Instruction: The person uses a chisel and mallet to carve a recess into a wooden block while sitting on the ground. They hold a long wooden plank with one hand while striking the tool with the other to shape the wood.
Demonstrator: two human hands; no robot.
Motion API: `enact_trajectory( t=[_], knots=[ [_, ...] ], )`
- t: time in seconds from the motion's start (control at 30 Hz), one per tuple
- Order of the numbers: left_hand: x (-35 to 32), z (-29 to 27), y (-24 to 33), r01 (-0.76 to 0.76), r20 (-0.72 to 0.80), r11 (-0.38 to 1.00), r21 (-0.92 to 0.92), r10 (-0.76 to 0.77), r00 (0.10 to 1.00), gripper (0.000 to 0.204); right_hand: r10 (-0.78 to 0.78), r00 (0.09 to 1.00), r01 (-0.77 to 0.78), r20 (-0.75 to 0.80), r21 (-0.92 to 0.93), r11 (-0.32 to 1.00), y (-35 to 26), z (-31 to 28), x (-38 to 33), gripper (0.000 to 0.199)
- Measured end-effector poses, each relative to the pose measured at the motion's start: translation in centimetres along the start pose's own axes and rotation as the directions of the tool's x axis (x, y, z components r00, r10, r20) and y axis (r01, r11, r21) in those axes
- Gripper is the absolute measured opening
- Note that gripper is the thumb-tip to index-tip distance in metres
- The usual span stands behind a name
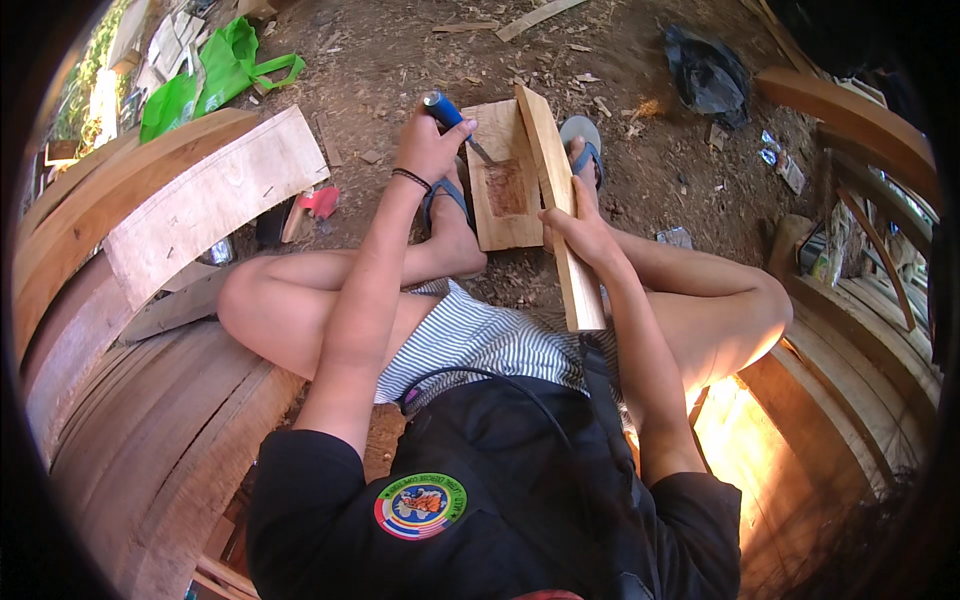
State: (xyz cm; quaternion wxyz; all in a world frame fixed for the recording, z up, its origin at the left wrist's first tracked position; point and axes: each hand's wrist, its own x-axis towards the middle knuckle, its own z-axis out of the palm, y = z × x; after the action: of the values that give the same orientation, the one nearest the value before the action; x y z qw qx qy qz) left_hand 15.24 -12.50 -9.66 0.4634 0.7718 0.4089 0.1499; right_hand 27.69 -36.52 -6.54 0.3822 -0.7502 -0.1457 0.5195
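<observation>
My left hand (432, 150) is closed round the blue handle of a chisel (449, 108). The chisel slants down to the right, its metal end at the upper edge of a rough, reddish rectangular recess in a pale wooden block (518, 236). That block lies on the ground between my feet. In my right hand (583, 232) is a long, straight piece of wood (546, 150), gripped near its middle. It runs from beside the block's right side back toward my lap and hides part of that side. Both hands are closed.
Bare earth with scattered wood chips surrounds the block. A green bag (225, 70) lies at the far left, a black plastic bag (706, 75) at the far right. Curved planks (220, 190) stand at my left, with more boards (850, 330) at my right. A red object (320, 203) sits beyond my left knee.
</observation>
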Motion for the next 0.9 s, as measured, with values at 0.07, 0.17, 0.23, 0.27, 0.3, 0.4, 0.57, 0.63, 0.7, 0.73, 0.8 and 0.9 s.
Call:
enact_trajectory(
  t=[0.07,0.17,0.23,0.27,0.3,0.4,0.57,0.63,0.7,0.73,0.8,0.9],
  knots=[
    [-0.2,0.0,0.4,-0.010,0.019,0.999,0.042,0.009,1.000,0.035,-0.005,1.000,0.005,-0.006,-0.027,1.000,0.1,0.0,0.0,0.100],
    [-0.7,-0.1,1.8,-0.025,0.031,0.996,0.090,0.022,0.999,0.036,0.009,1.000,-0.011,-0.030,-0.077,0.997,1.0,0.0,0.4,0.102],
    [-0.9,0.0,2.0,-0.048,0.017,0.995,0.090,0.047,0.999,0.037,0.016,1.000,-0.017,-0.006,-0.054,0.998,1.0,-0.1,0.5,0.099],
    [-0.9,0.0,1.9,-0.070,0.004,0.995,0.078,0.069,0.998,0.038,0.013,1.000,-0.013,-0.013,-0.061,0.998,1.1,0.0,0.6,0.099],
    [-1.0,-0.1,1.9,-0.091,-0.008,0.994,0.066,0.092,0.996,0.039,0.009,1.000,-0.010,-0.020,-0.068,0.998,1.3,0.1,0.7,0.099],
    [-1.1,-0.3,2.0,-0.109,-0.021,0.992,0.067,0.111,0.994,0.040,-0.003,1.000,0.002,-0.015,-0.059,0.998,1.2,0.1,0.8,0.100],
    [-1.2,-0.5,2.5,-0.085,-0.012,0.993,0.085,0.087,0.996,0.041,0.020,1.000,-0.021,-0.018,-0.094,0.995,0.3,0.0,0.4,0.100],
    [-1.2,-0.4,2.7,-0.062,0.001,0.994,0.091,0.062,0.998,0.041,0.002,1.000,-0.004,-0.026,-0.105,0.994,0.7,0.0,0.7,0.100],
    [-1.2,-0.3,2.7,-0.041,0.008,0.994,0.101,0.040,0.999,0.041,0.013,1.000,-0.015,-0.022,-0.121,0.992,0.8,-0.1,0.8,0.100],
    [-1.2,-0.3,2.8,-0.040,0.009,0.994,0.101,0.039,0.999,0.041,0.018,1.000,-0.021,-0.021,-0.129,0.991,0.8,-0.1,0.9,0.100],
    [-1.2,-0.2,2.9,-0.035,0.007,0.994,0.102,0.035,0.999,0.041,0.034,0.999,-0.034,-0.005,-0.101,0.994,0.3,-0.2,0.6,0.100],
    [-1.3,-0.3,3.0,-0.049,0.002,0.995,0.083,0.049,0.999,0.042,0.028,1.000,-0.027,0.001,-0.093,0.995,-0.3,-0.2,0.3,0.099]
  ],
)
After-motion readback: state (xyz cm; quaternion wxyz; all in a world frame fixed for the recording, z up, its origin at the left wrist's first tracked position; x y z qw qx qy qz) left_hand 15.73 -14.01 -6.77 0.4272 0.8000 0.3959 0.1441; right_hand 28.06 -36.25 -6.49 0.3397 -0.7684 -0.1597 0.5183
